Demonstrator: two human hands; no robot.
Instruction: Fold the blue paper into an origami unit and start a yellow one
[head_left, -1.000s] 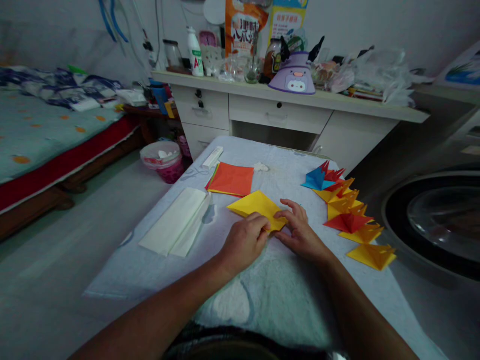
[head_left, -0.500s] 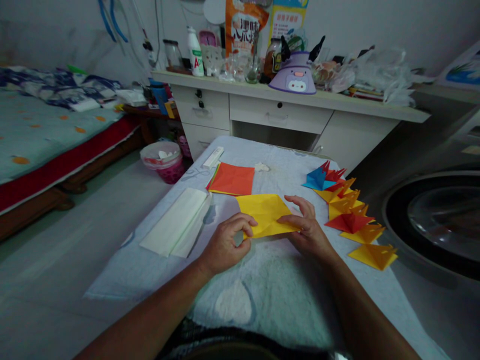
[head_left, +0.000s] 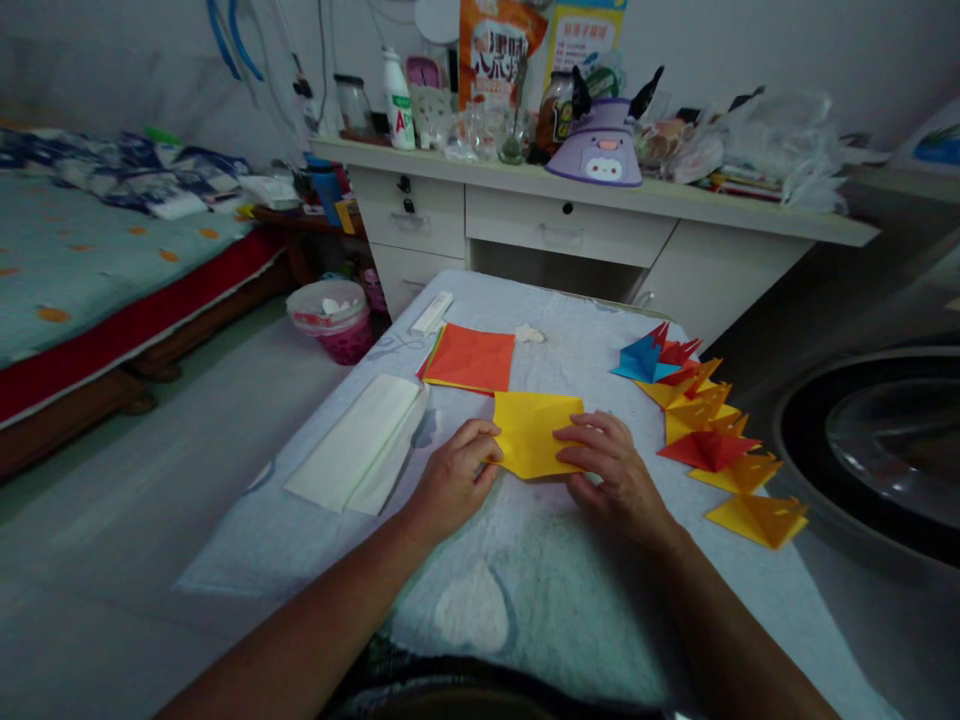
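Note:
A yellow sheet of origami paper [head_left: 534, 430] is held between my two hands just above the cloth-covered table [head_left: 517, 560]. My left hand [head_left: 459, 470] pinches its left edge between thumb and fingers. At the right edge, my right hand [head_left: 611, 465] grips the paper, fingers in front and thumb low behind. Beyond it lies a stack of coloured paper squares [head_left: 474, 358], orange on top. To the right, folded paper cranes [head_left: 712, 450] in yellow, red and blue stand in a row.
A folded white paper packet [head_left: 360, 440] lies on the left of the table, with a small white box [head_left: 432, 313] behind it. A crumpled white scrap [head_left: 529, 333] sits near the far edge. A cluttered desk [head_left: 562, 215] stands beyond, and a pink bin [head_left: 334, 318] is on the floor.
My hands have shifted their grip on the yellow paper, which now faces me more squarely. My right fingers have moved from apart to lying along its right edge. The view has shifted slightly.

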